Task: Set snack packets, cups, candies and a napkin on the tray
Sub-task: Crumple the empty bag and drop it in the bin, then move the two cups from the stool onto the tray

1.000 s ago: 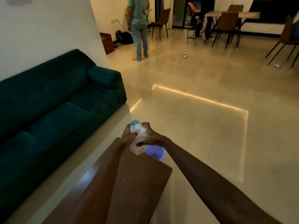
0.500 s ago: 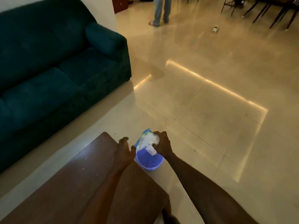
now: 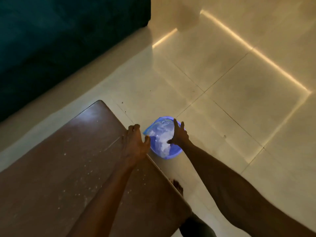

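The right hand [image 3: 179,135] has let go of the crumpled packet [image 3: 162,141], now in the blue bin [image 3: 171,155]; fingers spread.

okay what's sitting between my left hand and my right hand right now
In the head view, the purple bin on the floor, with crumpled plastic wrappers in it, lies between the left hand and right hand. Both hands are open.

— Where did the bin [image 3: 168,154] stand?
— On the floor [image 3: 222,74], just off the table's [image 3: 59,159] right edge, near its far right corner, with crumpled wrappers [image 3: 162,137] in it.
— And the sofa [image 3: 51,40]?
— Beyond the table's far edge, to the left, well apart from the bin. A foot [image 3: 177,187] rested on the floor beside the right edge, nearer than the bin.
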